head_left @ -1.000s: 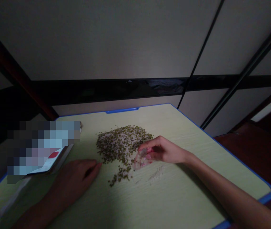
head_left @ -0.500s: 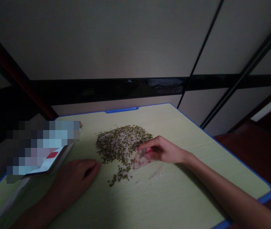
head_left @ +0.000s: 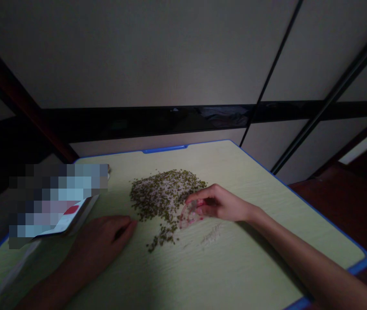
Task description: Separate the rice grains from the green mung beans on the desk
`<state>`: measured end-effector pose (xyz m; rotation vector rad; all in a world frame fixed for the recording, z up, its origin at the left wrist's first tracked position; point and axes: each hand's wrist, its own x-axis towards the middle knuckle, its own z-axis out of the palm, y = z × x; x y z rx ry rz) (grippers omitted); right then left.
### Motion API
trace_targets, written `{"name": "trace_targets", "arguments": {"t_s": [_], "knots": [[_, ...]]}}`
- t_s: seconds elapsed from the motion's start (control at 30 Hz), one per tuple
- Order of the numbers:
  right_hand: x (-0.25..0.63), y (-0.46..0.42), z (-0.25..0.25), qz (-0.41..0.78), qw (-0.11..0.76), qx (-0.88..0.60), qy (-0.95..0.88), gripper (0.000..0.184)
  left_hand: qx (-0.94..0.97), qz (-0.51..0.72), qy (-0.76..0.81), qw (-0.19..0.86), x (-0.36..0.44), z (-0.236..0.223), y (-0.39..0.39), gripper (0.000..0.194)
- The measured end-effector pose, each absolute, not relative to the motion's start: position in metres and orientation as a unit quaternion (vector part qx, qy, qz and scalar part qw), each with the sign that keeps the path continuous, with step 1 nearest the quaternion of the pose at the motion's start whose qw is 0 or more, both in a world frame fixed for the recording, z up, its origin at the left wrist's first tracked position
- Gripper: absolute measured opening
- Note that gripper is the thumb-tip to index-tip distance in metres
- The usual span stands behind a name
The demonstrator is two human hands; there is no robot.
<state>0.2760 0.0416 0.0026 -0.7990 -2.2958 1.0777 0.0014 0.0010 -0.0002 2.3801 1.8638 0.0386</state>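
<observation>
The translucent bag [head_left: 187, 218] pinched by the right hand [head_left: 224, 204] is best steadied at four o'clock from the bean-and-grain pile [head_left: 162, 193], the left hand [head_left: 101, 239] being unclear in grip.

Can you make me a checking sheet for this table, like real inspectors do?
Surface: pale table with a blue edge.
Job's things: a pile of green and pale grains; a smaller green cluster nearer the person; a pale scatter to its right.
Clutter: a device at the left, partly blurred out.
Hands: right hand has its grip on a clear pinkish piece; left hand is beside the pile, nothing seen in its grip.
Cables: nothing seen for certain.
Surroundings: light panels with a black band; reddish floor at right.
</observation>
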Motion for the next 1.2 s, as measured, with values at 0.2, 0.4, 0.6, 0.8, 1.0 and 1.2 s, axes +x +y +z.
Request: {"name": "trace_targets", "arguments": {"t_s": [0.2,0.4,0.6,0.8,1.0,1.2], "knots": [[0.276,0.041,0.005,0.386,0.222,-0.299,-0.844,0.024,0.783,0.018,0.619,0.06,0.002,-0.002,0.0,0.039],[0.276,0.04,0.002,0.408,0.241,-0.294,-0.83,0.025,0.784,0.041,0.616,0.062,0.005,0.002,-0.001,0.039],[0.274,0.042,-0.003,0.402,0.261,-0.301,-0.824,0.028,0.768,0.095,0.625,0.103,0.003,0.002,0.004,0.037],[0.272,0.048,0.0,0.434,0.226,-0.298,-0.82,0.027,0.678,0.22,0.663,0.228,-0.001,0.006,0.012,0.034],[0.265,0.054,0.004,0.46,0.204,-0.277,-0.819,0.031,0.612,0.323,0.689,0.217,0.008,0.007,0.025,0.033],[0.258,0.057,-0.002,0.44,0.229,-0.272,-0.825,0.028,0.605,0.355,0.682,0.209,0.012,0.005,0.029,0.032]]}}
